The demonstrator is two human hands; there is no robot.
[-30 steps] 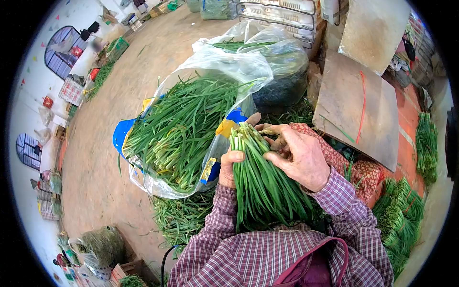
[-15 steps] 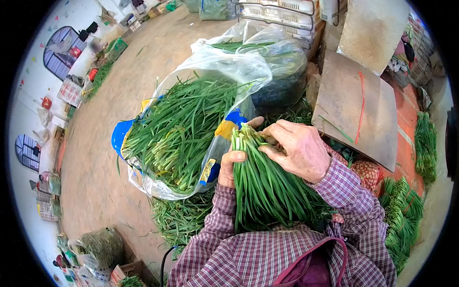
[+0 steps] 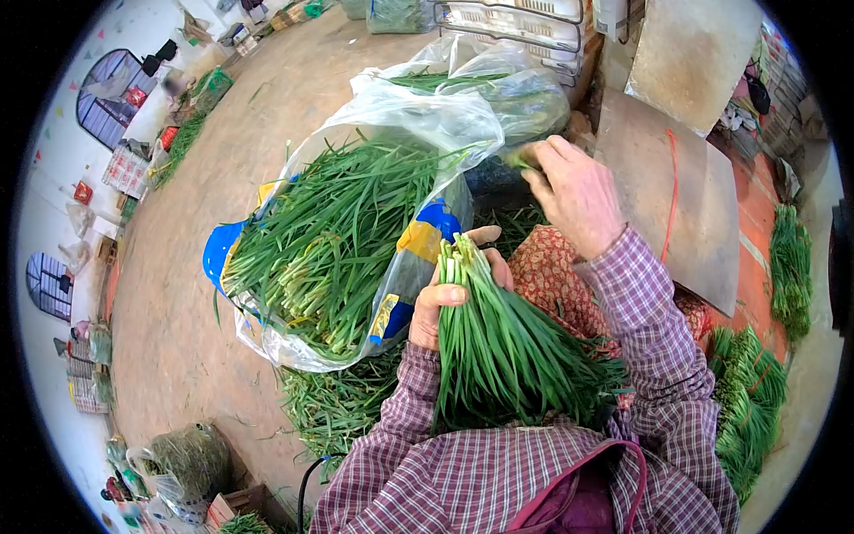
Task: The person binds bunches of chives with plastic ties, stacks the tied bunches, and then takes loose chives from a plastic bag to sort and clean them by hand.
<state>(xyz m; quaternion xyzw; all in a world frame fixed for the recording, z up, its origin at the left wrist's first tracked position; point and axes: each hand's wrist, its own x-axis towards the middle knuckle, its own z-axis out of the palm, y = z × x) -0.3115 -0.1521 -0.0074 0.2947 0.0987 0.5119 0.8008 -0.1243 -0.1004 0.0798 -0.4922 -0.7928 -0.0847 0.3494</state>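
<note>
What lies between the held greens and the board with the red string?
In the head view, red patterned fabric and the right sleeve lie between the held greens and board.

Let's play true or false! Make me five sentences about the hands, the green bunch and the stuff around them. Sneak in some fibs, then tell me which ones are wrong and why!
1. The left hand is holding a green bunch. True.
2. The right hand is touching the green bunch too. False: it is up in the air, apart from the bunch.
3. A red strip lies on the brown board. True.
4. The front plastic bag is empty. False: lots of long green leaves are in it.
5. The pale ends of the bunch point towards the person's body. False: they point away from it.
</note>
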